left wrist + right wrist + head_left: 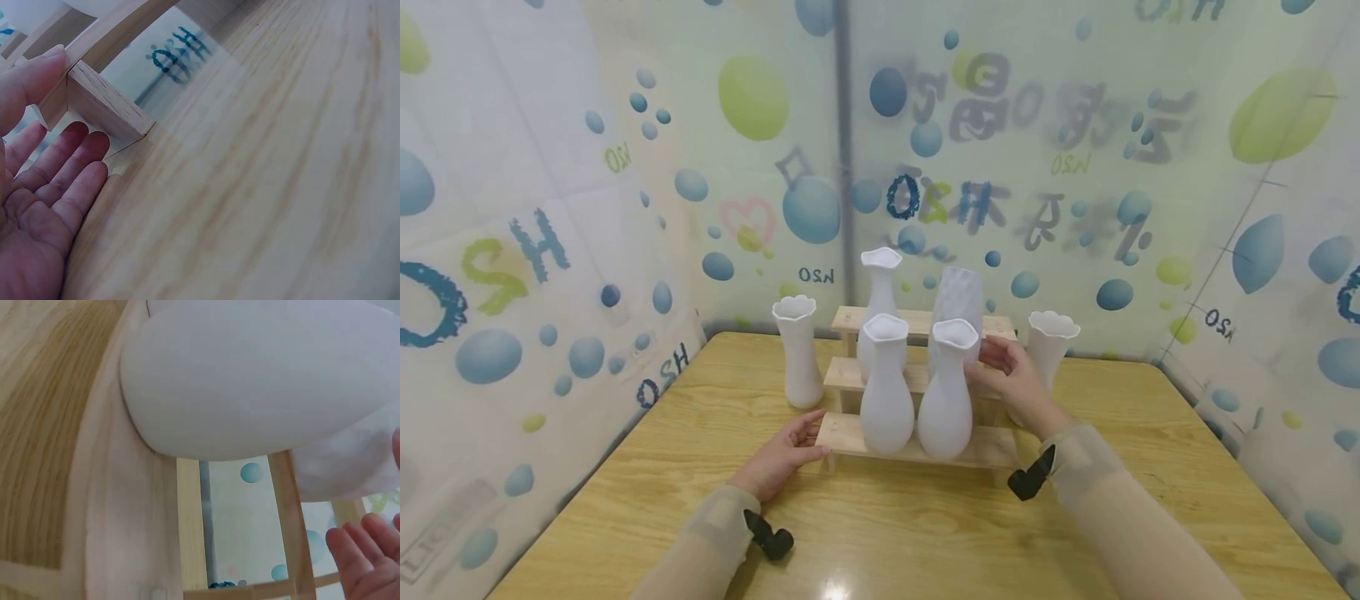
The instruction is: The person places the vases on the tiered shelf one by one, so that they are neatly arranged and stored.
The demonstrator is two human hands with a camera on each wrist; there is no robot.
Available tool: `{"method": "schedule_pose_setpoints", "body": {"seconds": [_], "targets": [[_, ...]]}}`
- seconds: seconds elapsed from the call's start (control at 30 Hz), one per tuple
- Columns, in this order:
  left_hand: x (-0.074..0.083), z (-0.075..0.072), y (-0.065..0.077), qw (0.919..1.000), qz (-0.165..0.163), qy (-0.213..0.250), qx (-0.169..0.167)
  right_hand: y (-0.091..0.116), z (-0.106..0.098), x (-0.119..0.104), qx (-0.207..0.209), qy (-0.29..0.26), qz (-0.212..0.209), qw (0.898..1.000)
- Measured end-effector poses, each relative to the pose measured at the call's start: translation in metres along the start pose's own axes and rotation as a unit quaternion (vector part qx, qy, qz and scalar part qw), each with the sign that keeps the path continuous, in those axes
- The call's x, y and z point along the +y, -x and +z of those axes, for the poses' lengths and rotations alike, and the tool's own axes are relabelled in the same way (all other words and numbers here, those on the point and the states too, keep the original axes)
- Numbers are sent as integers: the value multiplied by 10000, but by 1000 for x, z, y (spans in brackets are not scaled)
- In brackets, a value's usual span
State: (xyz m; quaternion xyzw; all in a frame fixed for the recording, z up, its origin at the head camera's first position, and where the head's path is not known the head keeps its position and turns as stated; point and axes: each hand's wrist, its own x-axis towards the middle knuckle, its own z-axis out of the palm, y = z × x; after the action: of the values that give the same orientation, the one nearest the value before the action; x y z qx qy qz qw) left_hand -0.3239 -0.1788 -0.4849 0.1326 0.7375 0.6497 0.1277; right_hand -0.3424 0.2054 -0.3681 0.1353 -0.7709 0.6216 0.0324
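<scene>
A three-tier wooden stand (850, 429) carries white vases. On its lowest step are a left narrow-necked vase (887, 412) and a right narrow-necked vase (945, 412). Behind them rise a slim flared vase (881, 283) and a textured vase (958, 292), their lower parts mostly hidden. My left hand (782, 454) holds the left end of the lowest step, thumb (47, 69) on the board's edge and fingers beside the leg. My right hand (1018, 383) reaches to the textured vase's right side, its fingers (369, 550) extended and spread from the thumb, gripping nothing.
A scallop-rimmed vase (801, 358) stands on the table (880, 542) left of the stand. Another scalloped vase (1052, 333) is at the right, partly behind my right hand. A patterned curtain (737, 167) encloses the table's back and sides.
</scene>
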Motion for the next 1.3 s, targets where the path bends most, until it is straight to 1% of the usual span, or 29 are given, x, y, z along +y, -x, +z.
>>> {"method": "schedule_pose_setpoints", "body": {"seconds": [0.13,0.27,0.43,0.53,0.63,0.7,0.83,0.93,1.0,1.07,1.13,1.3], "targets": [[0,0,0,10000,24,-27,-13,11,-7,3,155,216,-38,9996],[-1,0,0,10000,24,-53,-22,22,-15,7,347,223,-9,9991],[-1,0,0,10000,47,-40,-32,34,-26,18,808,253,69,9964],[-2,0,0,10000,38,-32,-9,39,-32,26,1176,228,85,9928],[-2,0,0,10000,27,-33,0,42,-37,35,1608,216,140,9866],[-2,0,0,10000,24,-32,4,43,-40,41,1950,161,177,9805],[-2,0,0,10000,21,-56,3,42,-45,49,2596,159,373,9649],[-2,0,0,10000,20,-68,9,40,-48,54,2902,351,565,9547],[-2,0,0,10000,22,-73,7,38,-50,59,2968,479,650,9515],[-2,0,0,10000,20,-77,6,36,-51,64,2909,585,742,9521],[-2,0,1,10000,16,-91,3,33,-52,69,2772,598,825,9554],[-1,0,1,9999,16,-106,-1,26,-52,78,2285,309,919,9687]]}}
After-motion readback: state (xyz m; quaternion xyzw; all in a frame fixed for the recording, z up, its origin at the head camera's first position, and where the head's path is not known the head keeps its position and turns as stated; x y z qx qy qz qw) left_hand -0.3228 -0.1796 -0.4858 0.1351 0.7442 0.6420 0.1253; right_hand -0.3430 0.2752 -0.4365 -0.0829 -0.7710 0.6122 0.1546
